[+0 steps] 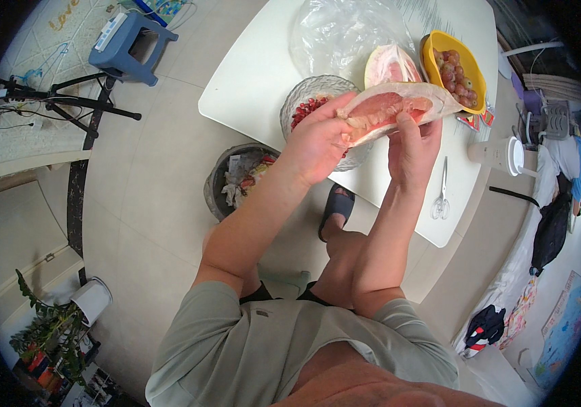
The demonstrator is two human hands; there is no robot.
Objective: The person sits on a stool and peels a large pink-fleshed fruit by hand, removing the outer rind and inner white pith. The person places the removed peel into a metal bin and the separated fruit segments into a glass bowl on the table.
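Between my two hands is a wedge of pink-fleshed pomelo (389, 109), held up over the near part of the table. My left hand (318, 135) grips its left end, and my right hand (415, 142) holds it from the right with the thumb on the flesh. Partly hidden below my left hand, a ribbed glass bowl (290, 91) holds red pomegranate seeds (310, 108). Just beyond the wedge lies another piece of pomelo (391, 66) with thick pale rind.
On the white table (249, 76) are a clear plastic bag (346, 38), a yellow basket (479, 76) of grapes (455, 76), scissors (441, 198) and a lidded white cup (494, 155). Below the table's left edge stands a lined waste bin (214, 188). A blue stool (130, 43) stands farther left.
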